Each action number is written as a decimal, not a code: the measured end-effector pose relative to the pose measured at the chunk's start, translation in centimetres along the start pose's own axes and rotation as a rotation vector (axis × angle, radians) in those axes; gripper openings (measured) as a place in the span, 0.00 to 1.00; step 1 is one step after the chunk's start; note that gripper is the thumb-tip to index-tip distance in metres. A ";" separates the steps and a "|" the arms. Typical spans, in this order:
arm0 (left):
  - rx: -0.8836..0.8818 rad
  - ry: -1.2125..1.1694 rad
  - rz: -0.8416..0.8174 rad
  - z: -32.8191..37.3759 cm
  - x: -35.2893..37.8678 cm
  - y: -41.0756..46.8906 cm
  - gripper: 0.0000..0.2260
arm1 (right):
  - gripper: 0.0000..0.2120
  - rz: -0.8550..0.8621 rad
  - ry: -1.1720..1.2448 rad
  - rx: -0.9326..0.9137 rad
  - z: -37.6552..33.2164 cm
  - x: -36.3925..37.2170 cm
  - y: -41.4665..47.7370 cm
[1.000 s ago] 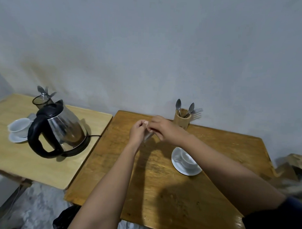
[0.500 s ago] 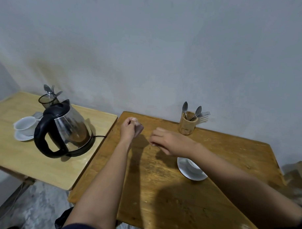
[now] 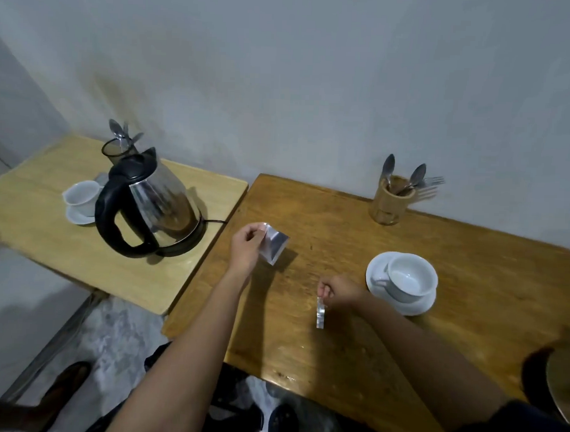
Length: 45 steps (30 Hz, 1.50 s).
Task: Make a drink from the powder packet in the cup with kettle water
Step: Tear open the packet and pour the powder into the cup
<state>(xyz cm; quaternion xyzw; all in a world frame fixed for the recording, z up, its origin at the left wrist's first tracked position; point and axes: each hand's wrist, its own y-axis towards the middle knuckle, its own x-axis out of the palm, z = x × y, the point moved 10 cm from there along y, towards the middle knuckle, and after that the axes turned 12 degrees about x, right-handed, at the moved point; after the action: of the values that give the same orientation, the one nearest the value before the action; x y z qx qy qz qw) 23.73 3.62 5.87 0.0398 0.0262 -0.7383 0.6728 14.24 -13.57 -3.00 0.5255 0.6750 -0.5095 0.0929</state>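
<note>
My left hand (image 3: pixel 245 248) pinches a silvery powder packet (image 3: pixel 274 246) by its top, holding it above the left part of the dark wooden table (image 3: pixel 337 340). My right hand (image 3: pixel 339 290) pinches a narrow torn-off strip (image 3: pixel 320 312) of the packet, which hangs down just over the table. A white cup (image 3: pixel 410 278) stands empty on a white saucer (image 3: pixel 416 306), right of my right hand. The steel kettle (image 3: pixel 154 208) with a black handle sits on its base on the lighter table (image 3: pixel 120 274) to the left.
A wooden holder (image 3: pixel 389 201) with spoons and forks stands at the back of the dark table. Behind the kettle are a second white cup on a saucer (image 3: pixel 82 199) and a glass with spoons (image 3: pixel 116 148). A gap runs between the tables; the wall is close behind.
My hands, together at the packet a second ago, have pulled apart: the left keeps the packet, the right has come toward me with the torn strip. The view has tilted down.
</note>
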 end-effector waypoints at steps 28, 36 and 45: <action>0.088 -0.112 -0.431 7.2 25.5 -6.0 0.07 | 0.03 0.788 1.051 0.095 12.3 -14.5 -15.0; 0.228 -0.007 -0.488 8.1 26.1 -6.9 0.07 | 0.14 0.540 1.927 0.071 14.5 -11.5 -12.3; 0.247 0.000 -0.490 7.9 25.6 -6.1 0.07 | 0.02 0.417 1.983 0.032 14.0 -11.6 -11.1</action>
<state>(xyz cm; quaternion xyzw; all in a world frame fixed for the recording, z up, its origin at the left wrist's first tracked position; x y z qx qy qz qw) 15.10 -21.87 11.23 0.1139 -0.0551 -0.8767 0.4640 4.58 -30.90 4.75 0.8201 0.3355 0.1740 -0.4296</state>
